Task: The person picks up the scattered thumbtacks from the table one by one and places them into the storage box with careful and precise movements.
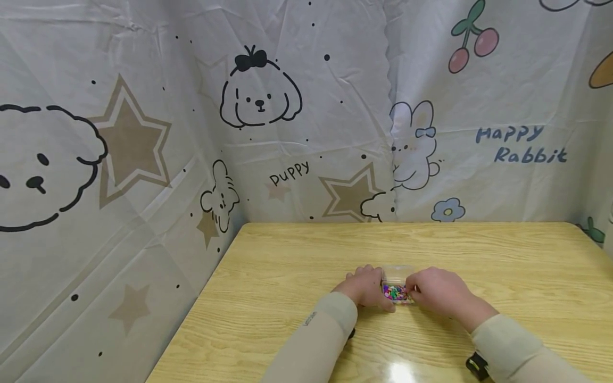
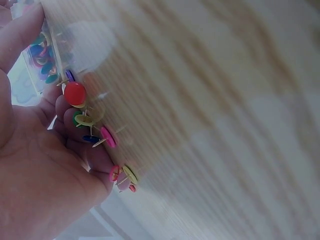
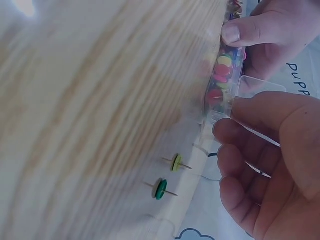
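A small clear plastic box (image 1: 394, 292) of multicoloured thumbtacks sits on the table, its clear lid (image 1: 398, 273) raised at the back. My left hand (image 1: 367, 287) grips the box's left side, with the thumb along the near edge in the right wrist view. At the box's right end is my right hand (image 1: 438, 290), thumb and fingers bent close to the tacks; whether they pinch one is hidden. Several loose thumbtacks, among them a red one (image 2: 75, 93), lie by my left fingers. Near my right fingers lie a yellow-green thumbtack (image 3: 177, 162) and a green thumbtack (image 3: 161, 189).
The wooden table (image 1: 297, 244) extends around both hands, with light glare near its front. A printed cloth (image 1: 306, 106) with cartoon animals and stars hangs behind and along the left side. A dark wrist device (image 1: 477, 366) shows under the right sleeve.
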Motion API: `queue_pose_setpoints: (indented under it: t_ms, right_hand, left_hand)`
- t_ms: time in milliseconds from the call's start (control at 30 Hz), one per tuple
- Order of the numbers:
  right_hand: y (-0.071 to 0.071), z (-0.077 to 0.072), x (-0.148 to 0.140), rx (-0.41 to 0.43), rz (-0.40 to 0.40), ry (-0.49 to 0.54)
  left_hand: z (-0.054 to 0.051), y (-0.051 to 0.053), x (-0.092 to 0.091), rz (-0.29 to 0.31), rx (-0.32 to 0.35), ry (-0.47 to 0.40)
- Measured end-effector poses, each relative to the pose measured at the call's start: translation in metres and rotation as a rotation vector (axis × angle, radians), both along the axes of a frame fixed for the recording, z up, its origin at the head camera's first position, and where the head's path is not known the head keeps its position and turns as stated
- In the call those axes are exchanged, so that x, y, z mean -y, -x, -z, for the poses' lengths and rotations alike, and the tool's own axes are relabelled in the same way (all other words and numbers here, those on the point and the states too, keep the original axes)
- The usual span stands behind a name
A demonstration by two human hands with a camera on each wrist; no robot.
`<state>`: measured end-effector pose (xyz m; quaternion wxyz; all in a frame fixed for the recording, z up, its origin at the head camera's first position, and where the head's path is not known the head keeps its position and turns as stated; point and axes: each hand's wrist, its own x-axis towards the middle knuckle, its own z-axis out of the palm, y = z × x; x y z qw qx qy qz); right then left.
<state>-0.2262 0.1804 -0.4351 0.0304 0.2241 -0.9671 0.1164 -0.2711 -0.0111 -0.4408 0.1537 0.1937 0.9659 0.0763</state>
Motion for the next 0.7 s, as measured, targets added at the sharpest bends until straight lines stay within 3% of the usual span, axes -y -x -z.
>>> queue_pose_setpoints:
  t_ms: [333, 700]
  right_hand:
    - [-0.002, 0.001, -0.001, -0.004, -0.001, -0.015]
    - [-0.006, -0.007, -0.012, 0.008, 0.031, 0.001]
  left_hand:
    - [0.002, -0.001, 0.000, 0.001, 0.003, -0.002]
    - [0.000, -0.002, 0.003, -0.002, 0.014, -0.026]
